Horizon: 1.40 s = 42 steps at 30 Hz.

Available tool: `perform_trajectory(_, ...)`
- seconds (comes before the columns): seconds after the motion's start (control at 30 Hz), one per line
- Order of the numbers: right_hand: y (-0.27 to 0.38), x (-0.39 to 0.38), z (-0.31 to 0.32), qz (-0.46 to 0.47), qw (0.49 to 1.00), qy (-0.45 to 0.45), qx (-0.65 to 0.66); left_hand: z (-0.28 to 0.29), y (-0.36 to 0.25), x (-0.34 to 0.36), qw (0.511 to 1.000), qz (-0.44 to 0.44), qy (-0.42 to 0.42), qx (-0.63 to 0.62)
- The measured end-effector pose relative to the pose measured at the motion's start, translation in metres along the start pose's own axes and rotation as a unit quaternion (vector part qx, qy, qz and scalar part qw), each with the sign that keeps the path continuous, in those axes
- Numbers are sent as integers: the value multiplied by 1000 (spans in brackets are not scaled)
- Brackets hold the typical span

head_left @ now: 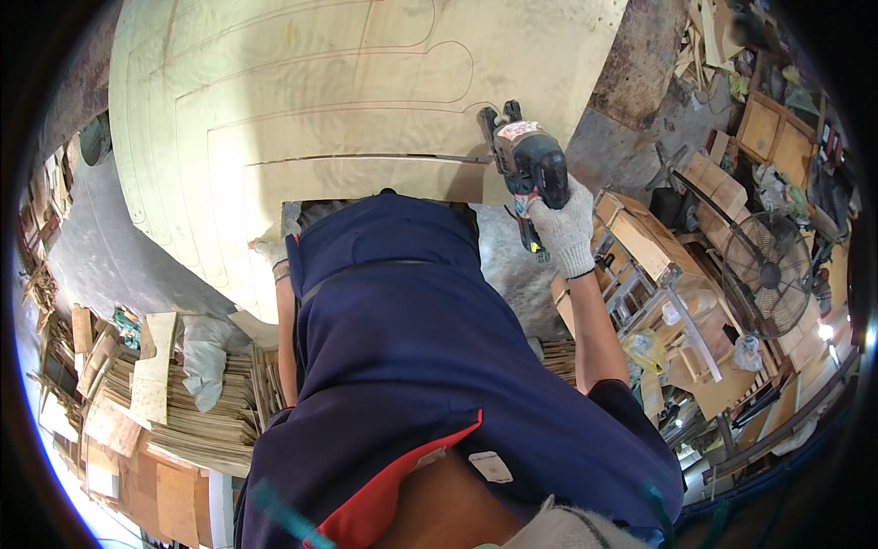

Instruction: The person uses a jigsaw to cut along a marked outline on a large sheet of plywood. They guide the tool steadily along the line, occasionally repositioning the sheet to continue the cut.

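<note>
A cordless jigsaw (532, 163) is gripped in my right hand (565, 224), which wears a knitted off-white glove. Its front shoe rests over the right side of a large pale plywood sheet (320, 101). A dark cut slit (375, 158) runs leftward from the saw along a drawn line. Several curved red outlines are marked on the sheet beyond it. At the sheet's near left edge is my left hand (268, 250), also gloved and partly covered by my dark blue shirt. Its fingers blend into the pale wood, so their pose is unclear.
A black standing fan (766, 273) is at the right, past a wooden box (645, 240) and scattered scraps. Stacked thin wood strips (206, 412) lie at the lower left, with a whitish bag (203, 361) on them. Grey floor (114, 224) shows left of the sheet.
</note>
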State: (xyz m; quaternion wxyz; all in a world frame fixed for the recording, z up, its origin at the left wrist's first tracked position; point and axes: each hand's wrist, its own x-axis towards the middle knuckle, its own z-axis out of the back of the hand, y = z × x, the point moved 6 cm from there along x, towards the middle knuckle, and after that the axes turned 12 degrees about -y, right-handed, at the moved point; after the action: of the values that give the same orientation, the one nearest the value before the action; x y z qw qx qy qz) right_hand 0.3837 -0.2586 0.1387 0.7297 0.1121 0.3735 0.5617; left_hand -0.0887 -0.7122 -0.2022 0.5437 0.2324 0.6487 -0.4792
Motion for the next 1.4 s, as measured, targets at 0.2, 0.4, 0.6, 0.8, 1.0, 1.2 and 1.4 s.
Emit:
perform_trajectory(0.2, 2, 4, 2, -1, 1000, 13, -6, -5, 7, 18, 999, 30, 27, -30)
perform_trajectory(0.4, 6, 7, 2, -15, 999, 41, -16, -16, 10, -9, 1000, -10, -4, -21)
perform_trajectory(0.6, 16, 14, 7, 31, 997, 65, -34, -37, 19, -41, 999, -44, -22, -16)
perform_trajectory(0.8, 26, 21, 11, 80, 993, 70, -47, -45, 21, -56, 997, -64, -40, -21)
perform_trajectory(1.0, 33, 26, 13, 119, 988, 71, -66, -51, 25, -73, 995, -27, -55, -75)
perform_trajectory(1.2, 34, 29, 14, 124, 986, 82, -78, -57, 31, -87, 994, -8, -68, -83)
perform_trajectory(1.4, 35, 31, 14, 134, 983, 89, -84, -59, 34, -100, 990, -35, -111, -76)
